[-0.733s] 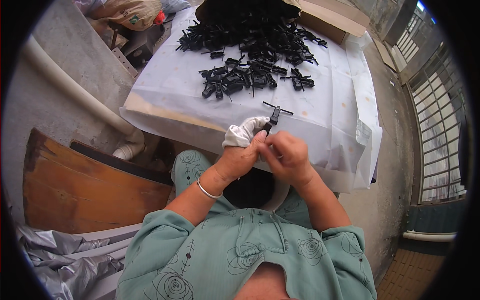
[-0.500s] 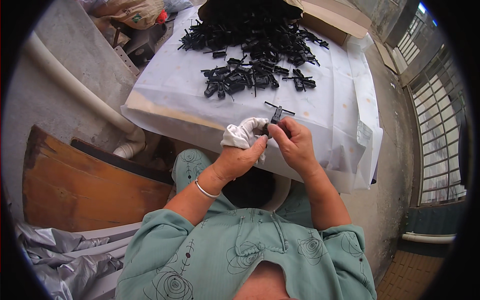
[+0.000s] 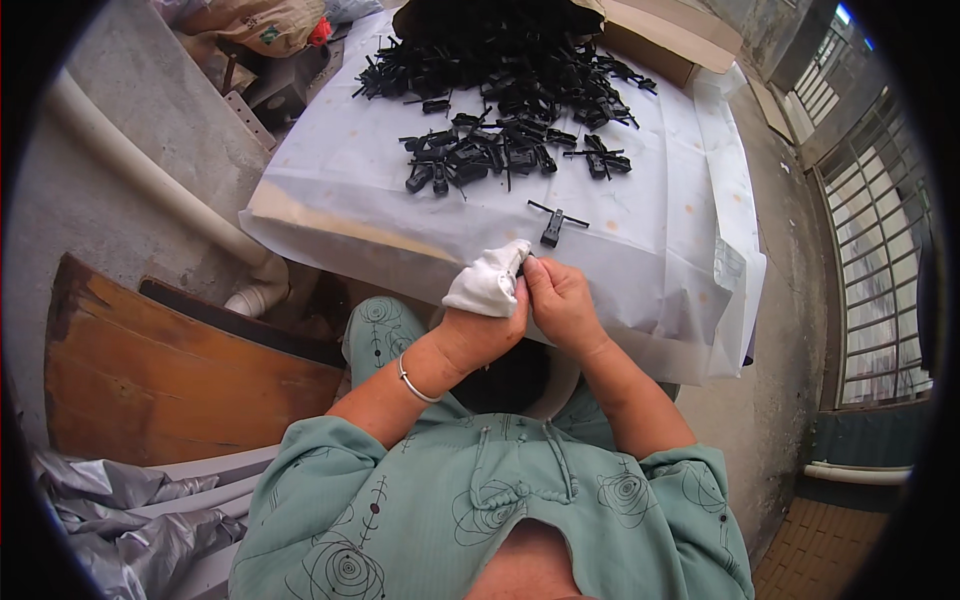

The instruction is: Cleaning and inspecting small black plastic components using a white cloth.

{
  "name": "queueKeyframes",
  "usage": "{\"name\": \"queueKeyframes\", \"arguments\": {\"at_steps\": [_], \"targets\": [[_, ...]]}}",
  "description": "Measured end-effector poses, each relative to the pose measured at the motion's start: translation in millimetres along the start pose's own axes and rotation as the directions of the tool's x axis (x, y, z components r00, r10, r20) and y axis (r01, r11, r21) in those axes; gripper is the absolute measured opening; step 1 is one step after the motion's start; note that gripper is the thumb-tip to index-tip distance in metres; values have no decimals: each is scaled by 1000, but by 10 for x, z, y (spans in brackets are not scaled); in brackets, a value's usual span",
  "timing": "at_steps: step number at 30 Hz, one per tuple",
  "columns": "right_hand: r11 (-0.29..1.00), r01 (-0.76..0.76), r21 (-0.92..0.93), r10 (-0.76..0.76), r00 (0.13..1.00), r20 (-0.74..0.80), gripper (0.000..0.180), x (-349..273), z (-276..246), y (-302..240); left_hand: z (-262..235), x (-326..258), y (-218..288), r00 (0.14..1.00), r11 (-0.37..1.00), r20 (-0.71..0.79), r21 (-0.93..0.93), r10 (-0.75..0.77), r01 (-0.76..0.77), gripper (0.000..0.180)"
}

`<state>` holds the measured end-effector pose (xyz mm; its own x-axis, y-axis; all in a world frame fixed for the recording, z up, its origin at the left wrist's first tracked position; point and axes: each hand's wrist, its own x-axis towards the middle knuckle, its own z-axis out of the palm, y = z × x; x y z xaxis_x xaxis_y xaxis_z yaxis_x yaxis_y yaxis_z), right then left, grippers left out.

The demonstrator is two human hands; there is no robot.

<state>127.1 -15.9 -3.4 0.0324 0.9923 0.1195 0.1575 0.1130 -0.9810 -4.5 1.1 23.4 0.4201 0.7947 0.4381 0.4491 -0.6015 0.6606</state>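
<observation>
White cloth covers the fingers of my left hand, which is closed close to the table's near edge. Against it, my right hand pinches with thumb and forefinger. A small dark bit of a black plastic part shows between the two hands; the rest of it is hidden by fingers and cloth. Just beyond them a single T-shaped black plastic part lies on the table, its thin crossbar toward the far side. Farther back, several similar black parts lie in a loose cluster.
A large heap of black parts spills from a bag at the far end of the white-covered table. Beside it is a cardboard box. A wooden board and a pale pipe stand on the left. A dark container sits between my knees.
Both hands have drawn back slightly toward me and closed together, the cloth-covered one turning. The T-shaped part by my fingers now lies apart from them on the table.
</observation>
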Motion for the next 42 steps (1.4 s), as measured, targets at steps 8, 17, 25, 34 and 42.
{"name": "queueKeyframes", "arguments": {"at_steps": [8,17,25,34,42], "targets": [[964,232,-129,-231,973,24,18,41,-299,-247,-66,119,-143,998,861,20,-506,-51,54,33],[888,362,-285,-346,932,107,16,42,-403,-314,-98,108,-22,918,627,304,-671,-253,395,31],[977,203,-66,-199,978,70,13,8,-280,-301,-141,95,3,909,554,386,-727,-160,406,27],[962,147,-232,-113,981,156,25,18,-155,-247,-58,64,-16,991,932,130,-354,-31,76,25],[994,70,-86,-53,981,186,21,13,-193,-100,-122,-38,-52,975,949,185,-268,-120,167,26]]}}
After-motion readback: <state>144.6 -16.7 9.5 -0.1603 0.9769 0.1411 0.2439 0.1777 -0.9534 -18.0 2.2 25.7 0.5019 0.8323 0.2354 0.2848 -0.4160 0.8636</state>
